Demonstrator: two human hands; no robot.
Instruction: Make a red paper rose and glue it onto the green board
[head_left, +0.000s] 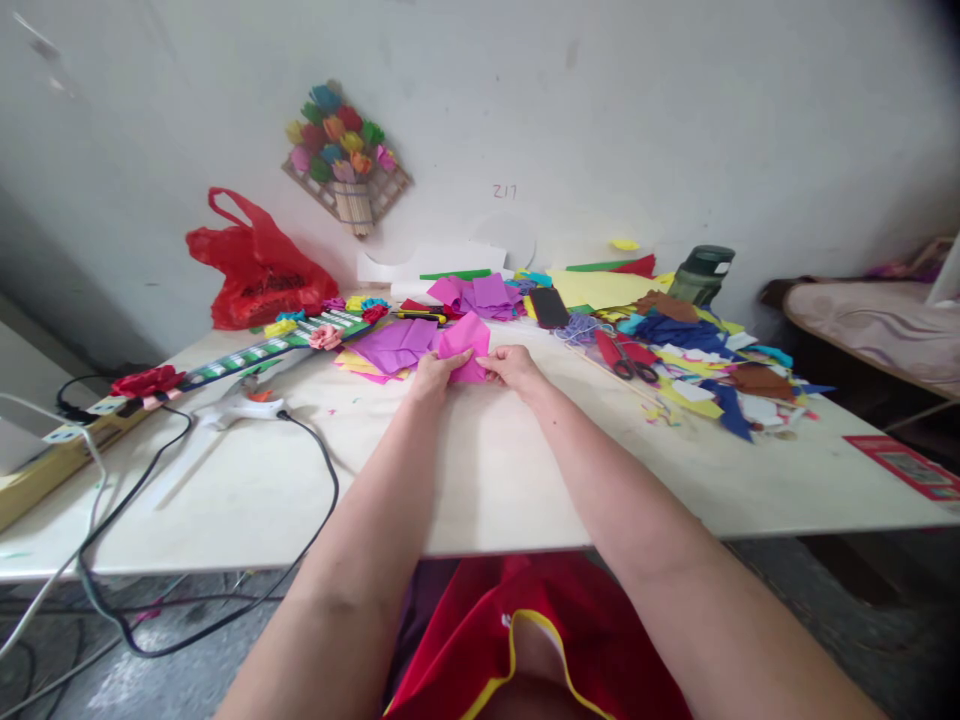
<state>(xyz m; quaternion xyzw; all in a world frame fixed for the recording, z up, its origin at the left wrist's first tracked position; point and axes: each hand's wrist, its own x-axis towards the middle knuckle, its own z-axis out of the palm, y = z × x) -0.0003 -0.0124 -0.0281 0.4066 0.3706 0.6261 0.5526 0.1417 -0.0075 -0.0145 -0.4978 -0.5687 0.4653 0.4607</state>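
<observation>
Both hands hold a bright pink sheet of paper (pixel 466 335) above the middle of the white table. My left hand (pixel 439 376) grips its lower left part, with the thumb lying across the front. On the other side my right hand (pixel 514 368) pinches the right edge between thumb and fingers. Just left of the sheet lies a stack of purple paper (pixel 397 345), with yellow and pink pieces under it. More purple paper pieces (pixel 487 296) lie behind. A dark phone (pixel 549 308) rests beyond my right hand.
Red-and-black scissors (pixel 626 358) and a heap of paper scraps (pixel 712 350) lie at right, near a dark green bottle (pixel 703 275). At left are a white glue gun (pixel 225 410) with a black cord, paper flowers (pixel 150 381) and a red plastic bag (pixel 259 265).
</observation>
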